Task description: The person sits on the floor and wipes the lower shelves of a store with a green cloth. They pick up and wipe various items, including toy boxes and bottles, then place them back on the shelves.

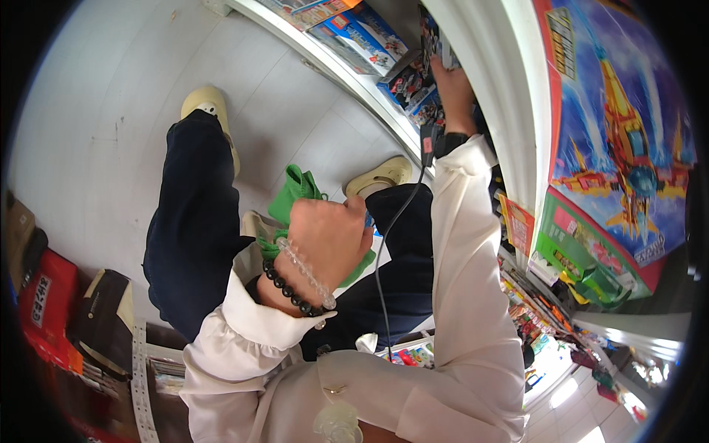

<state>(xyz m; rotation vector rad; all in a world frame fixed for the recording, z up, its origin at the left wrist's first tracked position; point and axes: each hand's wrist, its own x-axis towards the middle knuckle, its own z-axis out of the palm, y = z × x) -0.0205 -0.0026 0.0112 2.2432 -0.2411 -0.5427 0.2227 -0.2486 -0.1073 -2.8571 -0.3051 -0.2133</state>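
Observation:
My left hand (329, 235) is closed in a fist before my body, with clear and black bead bracelets at the wrist. Green cloth (293, 194) shows above the fist and again beneath it. My right hand (455, 91) reaches into a low white shelf (382, 111), against toy boxes with printed pictures. Its fingertips are at a dark toy box (432, 33), partly hidden, and their grip does not show clearly. Next to them lies a blue toy box (415, 91). A black band with a cable (399, 216) circles my right wrist.
A large boxed toy (620, 133) with a golden aircraft picture stands above the shelf on the right. Red (47, 304) and dark bags (102, 315) stand at the left. The grey floor (111, 111) runs under my cream clogs (382, 174).

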